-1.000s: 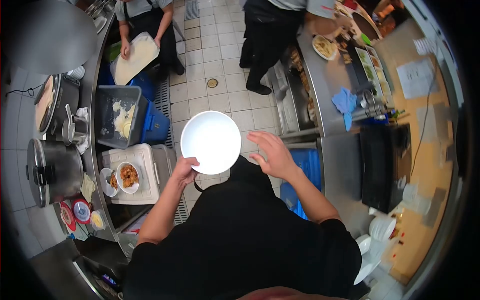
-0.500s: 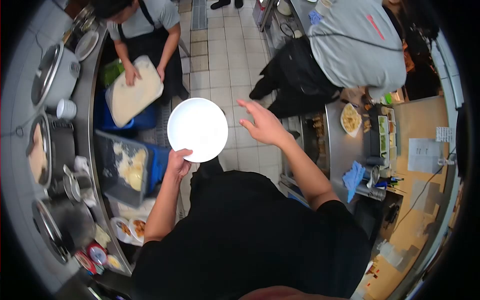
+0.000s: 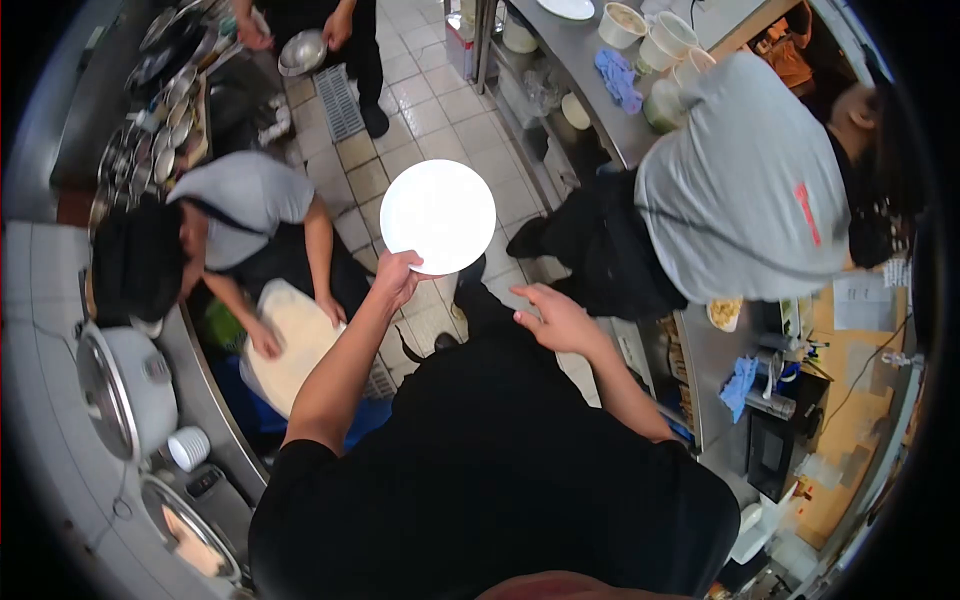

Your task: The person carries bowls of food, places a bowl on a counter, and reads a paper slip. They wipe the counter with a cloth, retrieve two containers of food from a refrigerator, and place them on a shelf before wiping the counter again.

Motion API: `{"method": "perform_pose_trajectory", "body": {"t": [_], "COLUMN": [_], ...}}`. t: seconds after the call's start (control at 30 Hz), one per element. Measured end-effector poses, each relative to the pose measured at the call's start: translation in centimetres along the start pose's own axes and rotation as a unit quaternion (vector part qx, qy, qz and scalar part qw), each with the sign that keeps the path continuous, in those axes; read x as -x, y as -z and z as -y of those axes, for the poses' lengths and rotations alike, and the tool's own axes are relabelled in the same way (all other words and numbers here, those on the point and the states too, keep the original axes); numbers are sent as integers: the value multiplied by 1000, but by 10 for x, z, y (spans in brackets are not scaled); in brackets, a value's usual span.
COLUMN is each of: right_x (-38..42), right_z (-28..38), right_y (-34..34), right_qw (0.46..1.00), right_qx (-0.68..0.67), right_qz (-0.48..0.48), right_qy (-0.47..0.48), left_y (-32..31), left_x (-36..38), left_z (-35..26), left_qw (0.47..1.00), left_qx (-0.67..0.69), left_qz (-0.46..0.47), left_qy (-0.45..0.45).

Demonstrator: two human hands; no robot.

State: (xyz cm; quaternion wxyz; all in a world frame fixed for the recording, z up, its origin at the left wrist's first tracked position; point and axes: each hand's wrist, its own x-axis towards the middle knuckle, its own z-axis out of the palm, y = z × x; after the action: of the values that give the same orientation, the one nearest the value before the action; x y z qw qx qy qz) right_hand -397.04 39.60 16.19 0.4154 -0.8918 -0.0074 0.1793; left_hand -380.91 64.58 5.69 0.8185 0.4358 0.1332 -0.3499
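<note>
A round white plate (image 3: pixel 438 212) is held out in front of me over the tiled floor. My left hand (image 3: pixel 400 278) grips its near edge, with the thumb on top and the other fingers hidden beneath. Its surface looks bare and very bright. To the right and lower, my right hand (image 3: pixel 560 318) hangs in the air apart from the plate. It holds nothing, and its fingers are stretched out with the thumb apart.
A person (image 3: pixel 240 215) at left handles a large pale board-like slab (image 3: pixel 290 345). Another person in a grey shirt (image 3: pixel 740 190) stands close on my right by the steel counter (image 3: pixel 715 385). Further ahead, someone holds a metal bowl (image 3: pixel 303 53). A rice cooker (image 3: pixel 125 390) stands at left.
My body has moved forward along the aisle and turned somewhat. The plate stays in my left hand. My right hand has dropped lower and further from it. A person with a metal bowl now shows ahead.
</note>
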Motion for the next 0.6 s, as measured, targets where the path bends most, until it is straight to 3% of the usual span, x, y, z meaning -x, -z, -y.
{"method": "perform_pose_trajectory", "body": {"t": [0.13, 0.3, 0.4, 0.53, 0.6], "right_x": [-80, -184, -238, -314, -355], "right_z": [11, 18, 13, -10, -18], "right_y": [54, 133, 172, 202, 224], "right_qw": [995, 981, 968, 922, 917], "right_qx": [-99, -165, -206, -338, -329], "right_qz": [2, -98, -144, -176, -202], "right_qy": [18, -7, -23, -71, -96], "left_y": [-31, -42, -34, -37, -53], "left_x": [-110, -237, -327, -450, -501], "left_z": [-58, -113, -139, -192, -229], "left_qw": [999, 997, 994, 984, 976], "left_qx": [-54, -57, -97, -142, -156], "left_qz": [-7, -35, -45, -106, -152], "left_qy": [-1, 36, -12, -17, -9]}}
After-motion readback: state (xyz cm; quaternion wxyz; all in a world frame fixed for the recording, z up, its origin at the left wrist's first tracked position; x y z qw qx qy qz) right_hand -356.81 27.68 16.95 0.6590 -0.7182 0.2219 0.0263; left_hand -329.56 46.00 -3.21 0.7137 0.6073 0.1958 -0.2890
